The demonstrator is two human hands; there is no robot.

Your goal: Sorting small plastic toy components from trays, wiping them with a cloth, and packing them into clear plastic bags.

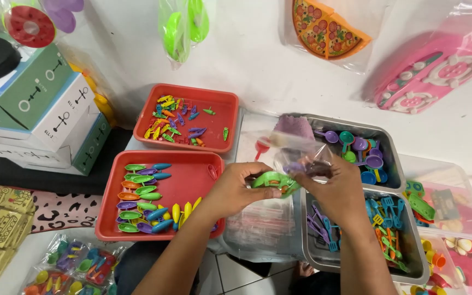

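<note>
- Both forearms come up from the lower edge of the view and angle inward, so the hands meet near the middle.
- The left hand [236, 188] is palm down, its fingers curled and thumb pressed forward in a pinch.
- The right hand [331, 188] faces it, its back to the camera, fingers bent and closed in a grip.
- The fingertips of both hands nearly touch.

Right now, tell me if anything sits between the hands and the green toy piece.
Nothing visible does: the left hand and right hand both hold the green toy piece, with the clear plastic bag just above it.
</note>
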